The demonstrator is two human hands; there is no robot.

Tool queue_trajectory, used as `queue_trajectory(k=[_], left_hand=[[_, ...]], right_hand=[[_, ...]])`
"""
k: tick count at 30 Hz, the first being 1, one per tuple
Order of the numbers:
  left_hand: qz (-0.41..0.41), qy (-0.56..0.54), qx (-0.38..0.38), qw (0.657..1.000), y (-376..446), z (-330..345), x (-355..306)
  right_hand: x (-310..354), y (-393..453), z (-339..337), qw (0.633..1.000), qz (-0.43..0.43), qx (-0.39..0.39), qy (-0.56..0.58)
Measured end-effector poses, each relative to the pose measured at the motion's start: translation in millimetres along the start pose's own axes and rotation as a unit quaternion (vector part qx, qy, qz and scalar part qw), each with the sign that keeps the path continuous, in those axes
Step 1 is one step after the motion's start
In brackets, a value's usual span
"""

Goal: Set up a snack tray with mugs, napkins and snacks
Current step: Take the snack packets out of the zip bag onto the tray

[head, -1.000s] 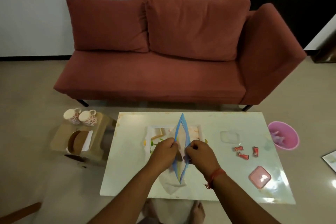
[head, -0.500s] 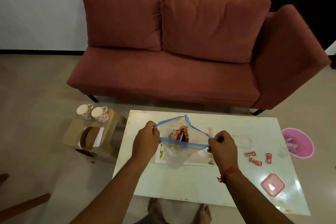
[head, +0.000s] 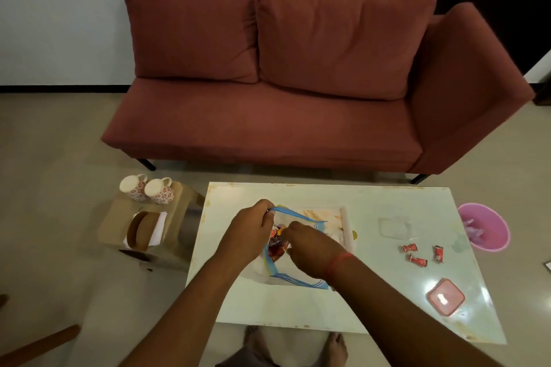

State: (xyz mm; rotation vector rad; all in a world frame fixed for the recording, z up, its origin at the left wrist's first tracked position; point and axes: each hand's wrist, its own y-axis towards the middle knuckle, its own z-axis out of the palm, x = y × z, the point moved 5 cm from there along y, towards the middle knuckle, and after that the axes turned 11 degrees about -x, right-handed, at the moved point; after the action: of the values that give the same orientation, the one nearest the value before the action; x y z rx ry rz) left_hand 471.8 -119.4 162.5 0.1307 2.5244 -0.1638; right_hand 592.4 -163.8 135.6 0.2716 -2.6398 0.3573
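Two hands over clear zip bag w/ blue rim (head: pixel 293 278), held open above white tray (head: pixel 347 228) on pale glossy table (head: pixel 387 301). Left hand (head: pixel 249 237) pinching far rim, thumb & fingers clamped on it. Right hand (head: pixel 311 249) dipped into bag mouth, fingers bunched at red snack packets (head: pixel 275 249) inside; actual grip can't tell. Three loose red wrapped snacks (head: pixel 422 253) on table to right. Two white red-flowered mugs (head: pixel 147 189) on small wooden stool (head: pixel 185 199) at left, brown napkin holder w/ white napkins (head: pixel 146 231) just beside.

We see a home living room: a red sofa (head: pixel 283 92) against the wall fills the upper frame, a low bench (head: pixel 372 301) before it.
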Motion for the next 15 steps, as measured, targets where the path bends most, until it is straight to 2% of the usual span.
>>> queue_trajectory(k=[3,7,9,12,15], left_hand=[[0.029,0.022,0.027,0.999,-5.3,-0.1,-11.6],[0.049,0.018,0.057,0.997,-14.2,-4.0,-25.3],[0.059,0.010,0.064,0.996,-17.0,-7.1,-31.9],[0.074,-0.012,0.069,0.995,-19.7,-12.6,-41.8],[0.076,-0.050,0.096,0.991,-25.4,-15.4,-48.8]], right_hand=[[0.9,17.9,28.2,0.992,-0.008,0.099,-0.074],[-14.8,22.4,57.9,0.959,-0.016,0.170,-0.228],[-27.3,24.2,70.2,0.945,-0.002,0.186,-0.269],[-34.5,22.7,73.1,0.958,0.079,0.169,-0.219],[-34.2,19.5,55.1,0.982,0.155,0.083,-0.075]])
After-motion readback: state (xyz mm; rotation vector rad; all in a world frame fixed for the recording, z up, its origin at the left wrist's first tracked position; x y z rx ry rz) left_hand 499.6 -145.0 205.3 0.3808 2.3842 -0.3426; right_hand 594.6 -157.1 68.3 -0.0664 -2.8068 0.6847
